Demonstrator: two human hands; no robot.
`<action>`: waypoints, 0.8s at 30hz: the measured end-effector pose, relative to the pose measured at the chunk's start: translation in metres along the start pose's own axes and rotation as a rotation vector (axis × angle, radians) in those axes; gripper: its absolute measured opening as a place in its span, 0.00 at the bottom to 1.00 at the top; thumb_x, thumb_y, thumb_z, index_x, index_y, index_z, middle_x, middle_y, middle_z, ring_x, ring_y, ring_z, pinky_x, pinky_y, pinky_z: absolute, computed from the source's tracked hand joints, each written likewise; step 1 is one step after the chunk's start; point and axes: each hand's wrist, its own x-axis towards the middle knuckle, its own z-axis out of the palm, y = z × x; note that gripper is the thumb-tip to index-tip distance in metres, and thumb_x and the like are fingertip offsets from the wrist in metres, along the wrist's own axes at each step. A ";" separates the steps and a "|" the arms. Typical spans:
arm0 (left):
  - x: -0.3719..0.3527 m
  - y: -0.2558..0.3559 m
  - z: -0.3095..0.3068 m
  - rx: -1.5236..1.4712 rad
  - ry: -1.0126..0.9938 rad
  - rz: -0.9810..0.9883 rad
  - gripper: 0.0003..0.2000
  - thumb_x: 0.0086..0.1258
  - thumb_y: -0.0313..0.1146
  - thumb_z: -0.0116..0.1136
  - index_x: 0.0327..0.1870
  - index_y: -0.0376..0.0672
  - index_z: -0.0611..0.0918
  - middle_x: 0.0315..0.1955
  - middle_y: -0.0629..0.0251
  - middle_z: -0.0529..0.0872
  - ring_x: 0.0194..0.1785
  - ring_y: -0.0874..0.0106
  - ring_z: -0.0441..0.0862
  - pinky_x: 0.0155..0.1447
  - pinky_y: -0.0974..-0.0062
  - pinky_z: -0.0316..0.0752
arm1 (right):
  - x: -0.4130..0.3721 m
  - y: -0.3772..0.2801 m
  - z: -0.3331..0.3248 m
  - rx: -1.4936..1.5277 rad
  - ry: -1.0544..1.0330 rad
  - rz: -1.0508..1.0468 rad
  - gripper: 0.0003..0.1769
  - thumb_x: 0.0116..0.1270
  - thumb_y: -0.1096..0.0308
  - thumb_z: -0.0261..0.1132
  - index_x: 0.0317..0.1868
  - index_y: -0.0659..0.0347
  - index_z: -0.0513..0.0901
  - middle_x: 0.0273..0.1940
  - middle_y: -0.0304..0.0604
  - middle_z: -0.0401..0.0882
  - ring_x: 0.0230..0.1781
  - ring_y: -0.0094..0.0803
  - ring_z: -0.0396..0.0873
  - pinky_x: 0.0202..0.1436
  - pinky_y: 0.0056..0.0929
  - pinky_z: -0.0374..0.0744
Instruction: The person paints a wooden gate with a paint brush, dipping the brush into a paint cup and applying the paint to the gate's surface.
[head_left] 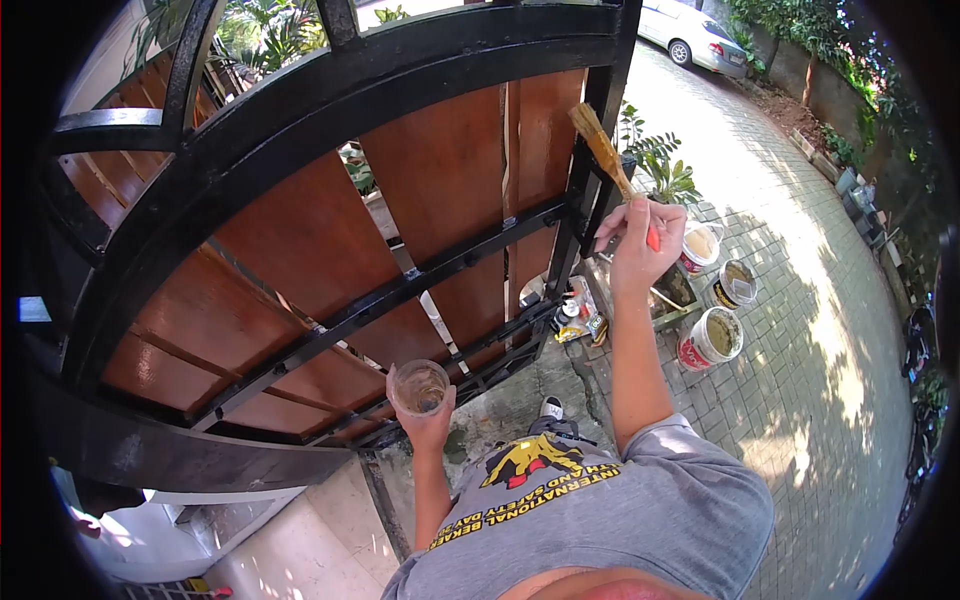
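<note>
Brush [607, 155]: upper right of centre, bristles overlapping the black frame's upright; whether they touch it I cannot tell. If wet, they could drip on the handle or wrist, since the tip is raised above the grip.
Right hand [648, 240]: fingers clamped on the handle; a loose pinch could let it twist.
Cup [420, 372]: lower centre, mouth towards the camera, with some brownish liquid low inside; a tilt or a knock against the frame could spill it.
Left hand [425, 425]: fingers wrapped round the cup (its thin-looking wall might buckle under a hard squeeze).
Surface: glossy brown panels [430, 160] in a black frame [350, 85], from left to centre; the gaps between them could catch drips and leave runs.
Footing: one shoe [552, 408] below centre; a careless step rightward could tip the buckets [692, 350].
Surroundings: sunlit paving [830, 450] down the right, plants [670, 175] beside the frame, parked car [690, 38] at the upper right.
</note>
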 end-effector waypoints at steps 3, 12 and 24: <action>-0.001 -0.003 -0.003 -0.003 0.011 0.001 0.52 0.52 0.27 0.83 0.79 0.39 0.61 0.65 0.59 0.74 0.65 0.66 0.77 0.69 0.67 0.74 | 0.001 -0.006 -0.010 -0.067 -0.062 0.046 0.10 0.82 0.69 0.60 0.49 0.65 0.67 0.26 0.52 0.81 0.19 0.32 0.81 0.17 0.24 0.79; 0.002 -0.002 0.005 0.016 -0.030 0.003 0.52 0.51 0.30 0.84 0.79 0.39 0.62 0.66 0.58 0.73 0.65 0.66 0.76 0.71 0.67 0.73 | 0.008 -0.007 0.003 -0.002 -0.216 -0.143 0.12 0.83 0.67 0.59 0.53 0.63 0.64 0.32 0.55 0.82 0.28 0.39 0.85 0.25 0.30 0.85; -0.009 0.004 0.005 0.016 -0.011 -0.017 0.52 0.51 0.29 0.84 0.79 0.39 0.62 0.66 0.58 0.74 0.65 0.66 0.76 0.70 0.67 0.73 | 0.002 0.002 0.015 -0.475 -0.369 -0.483 0.13 0.74 0.72 0.71 0.50 0.68 0.75 0.31 0.47 0.88 0.29 0.29 0.89 0.32 0.26 0.86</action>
